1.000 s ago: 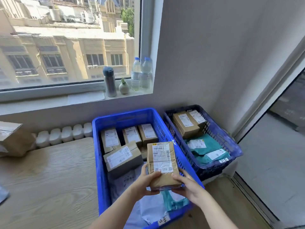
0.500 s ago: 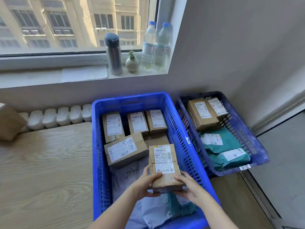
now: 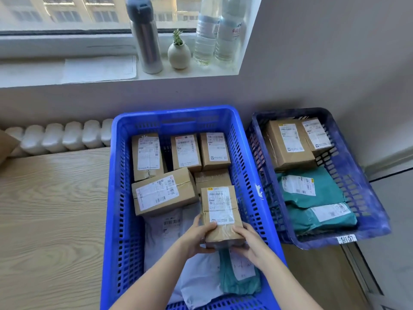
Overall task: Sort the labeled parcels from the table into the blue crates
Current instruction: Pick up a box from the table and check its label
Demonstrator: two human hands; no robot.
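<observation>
A brown box [image 3: 6, 144] is being cut off at the left edge, and the label print is blurring past reading. The left hand [image 3: 194, 239] and right hand [image 3: 250, 245] are gripping a labeled parcel [image 3: 220, 209] by its near end inside the bright blue crate [image 3: 178, 113], which is sitting beside the wooden bench [image 3: 51, 209]. A flask [image 3: 145, 39] is standing on the windowsill [image 3: 100, 70].

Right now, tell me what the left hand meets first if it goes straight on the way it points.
The left hand grips the taped parcel. Pushed on together, they likely meet the small brown box just behind in the blue crate; height is unclear.
</observation>
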